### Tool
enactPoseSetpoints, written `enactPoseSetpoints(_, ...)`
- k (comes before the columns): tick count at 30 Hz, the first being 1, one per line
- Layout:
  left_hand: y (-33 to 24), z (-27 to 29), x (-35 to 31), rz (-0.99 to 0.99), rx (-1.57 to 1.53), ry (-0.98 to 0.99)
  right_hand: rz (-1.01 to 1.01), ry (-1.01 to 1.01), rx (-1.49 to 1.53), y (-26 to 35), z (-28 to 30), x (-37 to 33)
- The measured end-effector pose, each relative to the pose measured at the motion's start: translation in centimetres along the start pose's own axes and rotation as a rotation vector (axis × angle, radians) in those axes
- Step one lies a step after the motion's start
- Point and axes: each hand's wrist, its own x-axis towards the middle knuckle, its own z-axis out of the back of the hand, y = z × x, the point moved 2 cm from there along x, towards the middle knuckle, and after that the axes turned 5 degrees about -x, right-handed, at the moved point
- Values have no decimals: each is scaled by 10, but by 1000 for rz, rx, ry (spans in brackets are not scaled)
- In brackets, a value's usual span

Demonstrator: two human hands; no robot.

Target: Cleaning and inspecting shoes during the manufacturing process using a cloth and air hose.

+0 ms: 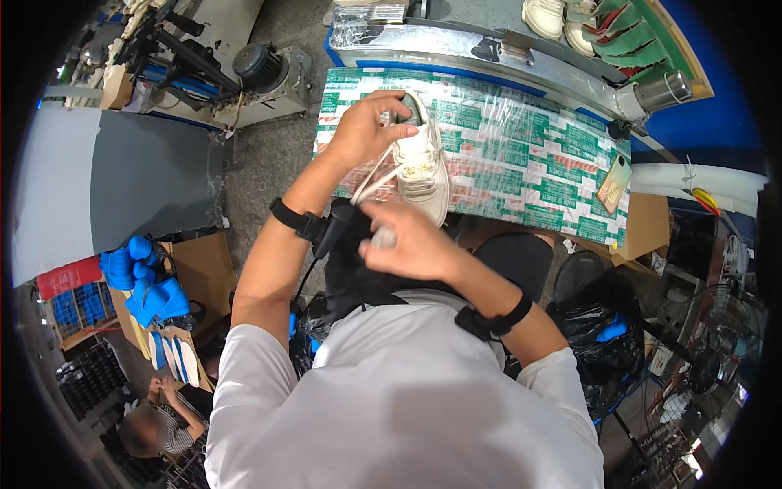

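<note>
A cream lace-up sneaker (438, 175) rests on the wrapped worktop, its toe toward me and over the near edge. My left hand (366, 129) grips its collar, thumb by the tongue and fingers at the ankle opening. From the eyelets, pale shoelace (379, 181) strands stretch toward my right hand (403, 240). That hand is curled and partly blurred beside the toe, with the lace at its fingertips. Something whitish shows between its fingers, too smeared to make out. Each wrist wears a black strap with a small dark device.
Green-and-white printed packing under clear film covers the worktop (521, 151). A phone (614, 184) lies at its right end. Behind runs a metal-edged ledge (456, 61) with more shoes (544, 16). Blue bundles (147, 281) are at left, near another person (175, 424). Black bags (590, 350) stand at right.
</note>
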Motion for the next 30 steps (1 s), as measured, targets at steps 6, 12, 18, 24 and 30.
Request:
enactPoseSetpoints(6,7,1,-11,49,-94,-27,-34,-323,-339,-12,25,-23)
enactPoseSetpoints(12,-1,-19,-14,70,-29,-120,138,-400,-688,-44,53,-16)
enactPoseSetpoints(18,11,-12,-25,48,-135,-183,-113,-166,-705,-11,76,-101)
enactPoseSetpoints(24,-1,-25,-20,53,-95,-230,-33,-332,-520,-26,65,-72)
enactPoseSetpoints(30,4,-25,-19,50,-147,-195,12,-369,-487,-52,58,-26)
